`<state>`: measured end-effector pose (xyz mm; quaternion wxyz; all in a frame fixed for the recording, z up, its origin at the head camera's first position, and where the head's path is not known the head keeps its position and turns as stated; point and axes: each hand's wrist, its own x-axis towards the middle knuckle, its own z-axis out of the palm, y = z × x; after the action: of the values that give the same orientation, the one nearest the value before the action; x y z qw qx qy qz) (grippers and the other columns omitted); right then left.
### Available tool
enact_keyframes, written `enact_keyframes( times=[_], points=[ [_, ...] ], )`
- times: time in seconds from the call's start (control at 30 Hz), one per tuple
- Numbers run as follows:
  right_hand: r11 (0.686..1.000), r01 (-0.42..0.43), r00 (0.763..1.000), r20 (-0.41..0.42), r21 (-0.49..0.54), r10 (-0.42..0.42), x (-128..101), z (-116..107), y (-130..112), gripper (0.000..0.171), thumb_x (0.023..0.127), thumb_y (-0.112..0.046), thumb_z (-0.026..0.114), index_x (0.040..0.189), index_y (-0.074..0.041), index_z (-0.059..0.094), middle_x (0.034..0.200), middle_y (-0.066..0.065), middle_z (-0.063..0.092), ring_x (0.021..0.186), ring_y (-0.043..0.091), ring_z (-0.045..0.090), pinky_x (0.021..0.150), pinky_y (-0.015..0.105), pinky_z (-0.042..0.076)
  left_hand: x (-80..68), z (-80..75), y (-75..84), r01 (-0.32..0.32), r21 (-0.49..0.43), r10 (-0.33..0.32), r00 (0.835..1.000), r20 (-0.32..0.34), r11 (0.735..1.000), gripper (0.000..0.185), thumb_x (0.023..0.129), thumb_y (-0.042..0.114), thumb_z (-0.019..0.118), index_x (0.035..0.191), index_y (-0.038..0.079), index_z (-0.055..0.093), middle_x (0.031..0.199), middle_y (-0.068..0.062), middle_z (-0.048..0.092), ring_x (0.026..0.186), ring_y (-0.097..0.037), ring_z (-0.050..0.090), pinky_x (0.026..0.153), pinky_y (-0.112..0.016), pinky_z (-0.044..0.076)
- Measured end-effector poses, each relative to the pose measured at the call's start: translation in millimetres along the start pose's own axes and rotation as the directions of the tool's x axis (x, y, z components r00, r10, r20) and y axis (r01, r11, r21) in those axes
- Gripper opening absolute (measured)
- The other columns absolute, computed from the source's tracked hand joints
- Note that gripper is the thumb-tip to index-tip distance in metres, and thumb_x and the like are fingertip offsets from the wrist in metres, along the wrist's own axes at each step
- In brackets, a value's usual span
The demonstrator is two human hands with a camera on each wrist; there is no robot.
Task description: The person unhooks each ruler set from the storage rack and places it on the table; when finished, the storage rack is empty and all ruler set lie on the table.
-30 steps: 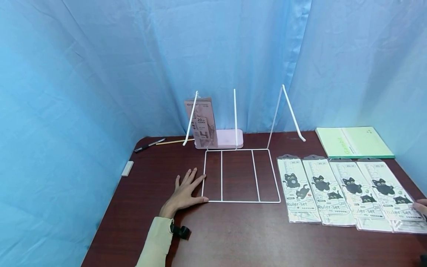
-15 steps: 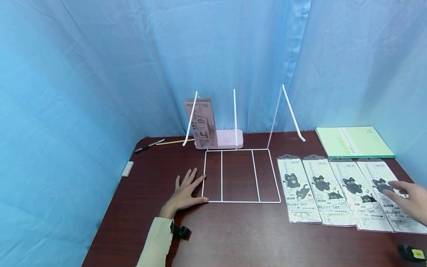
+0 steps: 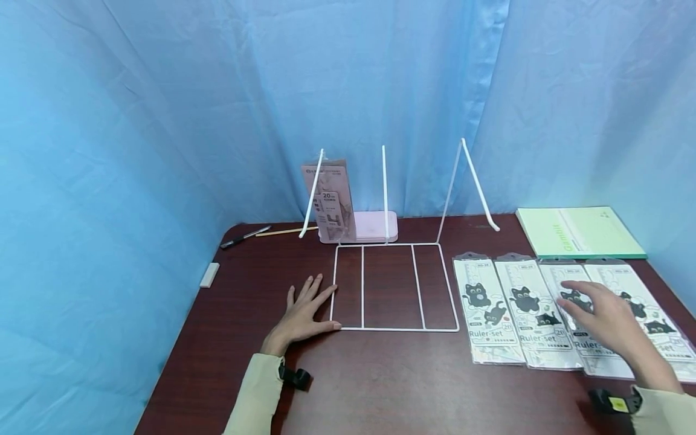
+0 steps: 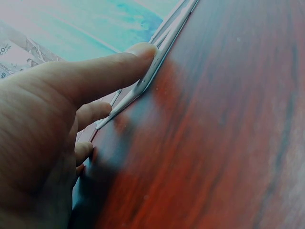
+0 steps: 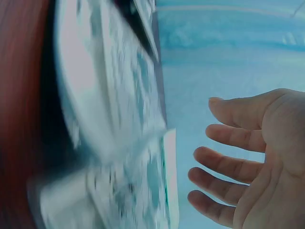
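My left hand rests on the table with fingers spread, thumb and fingertips touching the front left corner of a white wire rack. In the left wrist view, the thumb lies against the rack's bar. From the rack's left prong hangs a pink packaged item marked "20". Over the row of packaged ruler sets on the right, my right hand is held with relaxed fingers, holding nothing. It partly covers the third and fourth packs. The right wrist view shows it apart from the blurred packs.
Behind the ruler sets lies a green notebook. A pale pink case sits behind the rack. To the left are a pen, a thin yellow stick and a white eraser-like block. Blue curtains enclose the table.
My right hand has come in from the right edge, leaving the rightmost ruler set and moving left over the third pack. The left hand has stayed at the rack's corner.
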<state>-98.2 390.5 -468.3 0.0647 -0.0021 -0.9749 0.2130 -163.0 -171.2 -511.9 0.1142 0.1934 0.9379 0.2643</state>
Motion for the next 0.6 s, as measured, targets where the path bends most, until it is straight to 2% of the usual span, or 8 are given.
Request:
enact_keyframes(
  times=[0.1,0.23,0.6],
  points=[
    [0.997,0.057,0.998,-0.015,0.05,-0.057,4,5,-16,0.046,0.099,-0.025,0.063,0.131,0.007,0.055,0.132,0.041,0.049,0.119,0.061,0.044,0.093,0.074,0.033,-0.2,0.1,-0.2,-0.001,-0.002,0.001,1.0,-0.005,1.0,0.089,0.085,0.054,0.074,0.158,0.027,0.033,0.171,-0.01,0.009,0.16,-0.034,0.001,0.12,-0.07,-0.007],
    [0.992,0.082,0.997,-0.011,0.097,-0.081,8,11,-35,0.048,0.098,-0.026,0.065,0.133,0.006,0.054,0.134,0.039,0.05,0.122,0.059,0.045,0.094,0.072,0.035,0.0,1.5,-0.8,-0.006,-0.013,0.006,1.0,0.002,1.0,0.088,0.085,0.054,0.073,0.158,0.027,0.033,0.171,-0.01,0.008,0.16,-0.034,0.001,0.12,-0.07,-0.007],
    [0.978,0.15,0.988,0.003,0.146,-0.152,18,32,-75,0.05,0.096,-0.025,0.067,0.135,0.004,0.055,0.136,0.034,0.053,0.126,0.055,0.046,0.099,0.07,0.036,0.7,1.1,-1.3,-0.003,-0.008,0.003,1.0,-0.007,1.0,0.088,0.084,0.054,0.074,0.158,0.027,0.034,0.171,-0.011,0.01,0.159,-0.034,0.001,0.12,-0.071,-0.006]
  ],
)
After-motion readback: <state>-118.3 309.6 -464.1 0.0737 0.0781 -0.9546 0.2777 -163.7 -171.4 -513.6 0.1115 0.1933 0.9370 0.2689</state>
